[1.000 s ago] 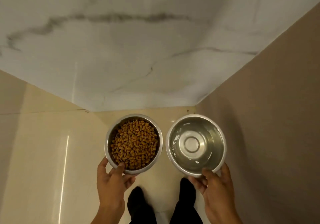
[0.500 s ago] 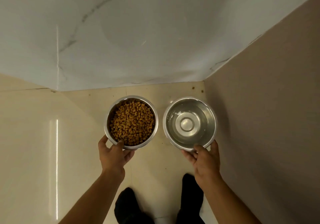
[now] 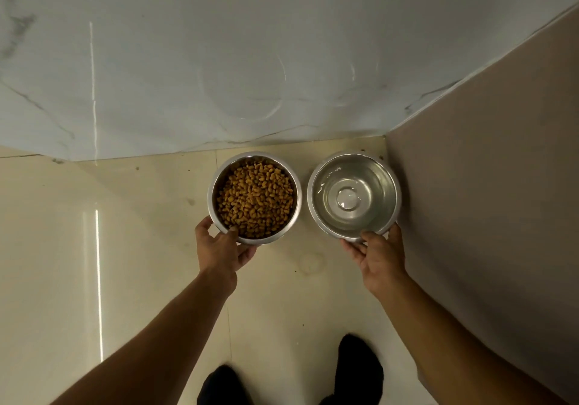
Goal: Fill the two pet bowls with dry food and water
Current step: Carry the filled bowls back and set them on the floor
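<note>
Both steel bowls sit near the floor's far corner, left hand (image 3: pixel 223 249) pinching the kibble bowl (image 3: pixel 254 197) rim, right hand (image 3: pixel 377 255) closed on the water bowl (image 3: pixel 354 196) rim, which I'd guess is heavier, slick and sloshy, so hold it level.

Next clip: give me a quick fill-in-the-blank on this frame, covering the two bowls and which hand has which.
1. The steel bowl gripped by the left hand is filled with ____.
2. The water bowl is gripped at its near rim by the ____ hand.
3. The kibble bowl sits to the ____ of the water bowl.
4. The bowl closest to the beige side wall contains ____.

Missing words: kibble; right; left; water
</note>
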{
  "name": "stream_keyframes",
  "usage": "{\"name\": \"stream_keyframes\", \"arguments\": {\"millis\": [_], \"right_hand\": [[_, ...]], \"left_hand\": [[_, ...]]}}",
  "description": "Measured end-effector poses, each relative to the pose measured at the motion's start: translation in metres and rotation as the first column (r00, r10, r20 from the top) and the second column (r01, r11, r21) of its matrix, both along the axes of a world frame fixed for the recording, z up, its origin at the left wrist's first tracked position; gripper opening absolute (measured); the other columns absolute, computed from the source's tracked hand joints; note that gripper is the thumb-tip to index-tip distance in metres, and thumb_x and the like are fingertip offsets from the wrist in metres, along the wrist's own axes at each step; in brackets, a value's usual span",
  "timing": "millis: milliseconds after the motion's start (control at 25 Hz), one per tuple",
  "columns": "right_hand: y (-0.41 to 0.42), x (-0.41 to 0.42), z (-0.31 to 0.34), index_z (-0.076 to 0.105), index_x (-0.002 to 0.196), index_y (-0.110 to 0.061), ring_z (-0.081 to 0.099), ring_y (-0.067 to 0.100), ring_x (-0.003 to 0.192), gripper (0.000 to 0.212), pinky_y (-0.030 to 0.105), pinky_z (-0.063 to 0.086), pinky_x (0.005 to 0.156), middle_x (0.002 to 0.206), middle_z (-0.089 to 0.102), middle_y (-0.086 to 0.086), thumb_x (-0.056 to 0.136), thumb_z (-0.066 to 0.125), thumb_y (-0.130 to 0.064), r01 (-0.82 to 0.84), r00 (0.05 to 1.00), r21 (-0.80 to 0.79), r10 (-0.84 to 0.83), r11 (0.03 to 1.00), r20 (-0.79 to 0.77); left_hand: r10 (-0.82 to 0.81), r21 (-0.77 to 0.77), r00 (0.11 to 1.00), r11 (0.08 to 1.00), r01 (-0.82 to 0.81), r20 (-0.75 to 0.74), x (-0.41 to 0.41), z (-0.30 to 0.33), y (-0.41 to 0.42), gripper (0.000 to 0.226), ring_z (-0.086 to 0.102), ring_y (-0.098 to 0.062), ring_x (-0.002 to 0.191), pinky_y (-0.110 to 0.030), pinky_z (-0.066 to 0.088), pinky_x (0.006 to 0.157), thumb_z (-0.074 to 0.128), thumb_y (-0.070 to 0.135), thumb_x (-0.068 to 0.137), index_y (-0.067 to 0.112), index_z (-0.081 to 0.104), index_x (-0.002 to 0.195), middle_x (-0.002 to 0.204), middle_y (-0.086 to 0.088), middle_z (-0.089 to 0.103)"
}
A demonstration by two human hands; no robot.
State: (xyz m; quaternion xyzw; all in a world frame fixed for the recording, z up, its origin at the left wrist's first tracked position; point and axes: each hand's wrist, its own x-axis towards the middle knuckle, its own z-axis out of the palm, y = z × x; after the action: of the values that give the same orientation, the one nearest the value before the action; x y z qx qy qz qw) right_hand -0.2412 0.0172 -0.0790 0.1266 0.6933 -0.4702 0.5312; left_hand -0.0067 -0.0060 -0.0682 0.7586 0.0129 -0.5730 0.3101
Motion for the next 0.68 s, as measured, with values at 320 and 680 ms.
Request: {"name": "stream_keyframes", "arguments": {"millis": [320,680], "right_hand": [[-0.004,-0.003,-0.022,0.045,0.145,-0.027,0.069,0.034,0.1,0.066,0.041,0.065,0.07,0.132,0.058,0.016,0.093,0.055,0.012,-0.003,0.995,-0.002,0.003,1.0,0.095],[0.004,-0.003,-0.02,0.041,0.148,-0.025,0.068,0.03,0.109,0.065,0.046,0.055,0.094,0.131,0.062,0.01,0.09,0.07,-0.024,-0.156,0.948,0.14,0.188,0.978,-0.255]], "left_hand": [[-0.012,-0.035,0.999,0.999,0.011,-0.036,0.003,-0.015,-0.003,0.049,0.07,-0.034,0.1,-0.038,0.06,0.07,0.053,0.001,0.102,0.027,0.038,0.141,0.128,-0.012,0.06],[-0.38,-0.057,0.832,0.897,0.438,0.405,0.013,-0.016,0.001,0.055,0.056,-0.035,0.133,-0.048,0.048,0.103,0.054,0.029,0.104,0.023,0.034,0.155,0.156,-0.013,0.047]]}}
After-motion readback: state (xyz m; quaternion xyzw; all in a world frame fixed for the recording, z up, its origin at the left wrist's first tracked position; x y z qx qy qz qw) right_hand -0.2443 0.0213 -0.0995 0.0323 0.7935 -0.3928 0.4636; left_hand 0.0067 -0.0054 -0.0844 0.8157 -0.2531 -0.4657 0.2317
